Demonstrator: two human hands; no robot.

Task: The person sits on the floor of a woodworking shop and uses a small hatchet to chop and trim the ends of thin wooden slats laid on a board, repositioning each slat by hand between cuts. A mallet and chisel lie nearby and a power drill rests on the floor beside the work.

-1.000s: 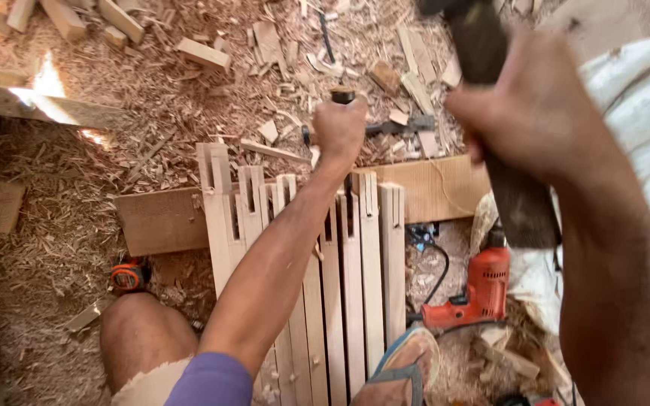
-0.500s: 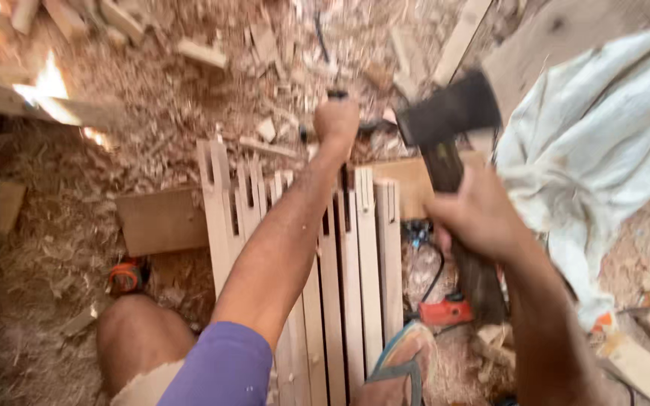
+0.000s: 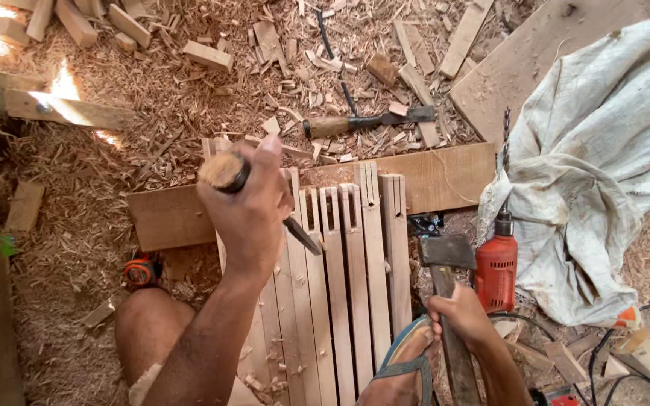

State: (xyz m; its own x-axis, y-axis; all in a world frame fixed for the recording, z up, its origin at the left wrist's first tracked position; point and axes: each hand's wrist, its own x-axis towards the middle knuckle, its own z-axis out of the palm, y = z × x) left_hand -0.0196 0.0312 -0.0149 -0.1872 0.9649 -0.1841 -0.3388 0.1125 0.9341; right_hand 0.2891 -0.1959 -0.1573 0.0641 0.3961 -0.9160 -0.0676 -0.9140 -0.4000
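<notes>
I see the left hand [image 3: 250, 207] wrapped tight around a chisel [image 3: 265, 203], its round wooden butt sticking up past the thumb and its dark blade slanting down to the right onto the slats [image 3: 362, 278]. The slats lie side by side on the floor, with slots cut near their far ends, and they rest across a flat board [image 3: 445, 177] running left to right beneath them.

The right hand [image 3: 460, 319] is low in view, its grip closed on the handle of a hatchet [image 3: 445, 259], whose dark head sits just right of the slats. A foot in a blue sandal [image 3: 404, 361] presses on the near end of the slats, just beside that hand.

Close to the hatchet head on the right stands a red drill [image 3: 496, 267], bit pointing away, partly against a crumpled pale cloth [image 3: 596, 173]. Beyond the board a second chisel [image 3: 366, 120] with a wooden handle lies among chips and offcuts. An orange tape measure [image 3: 141, 271] sits in the shavings by my bare knee [image 3: 148, 331], left of the slats. Shavings [image 3: 77, 225] cover the floor all round.
</notes>
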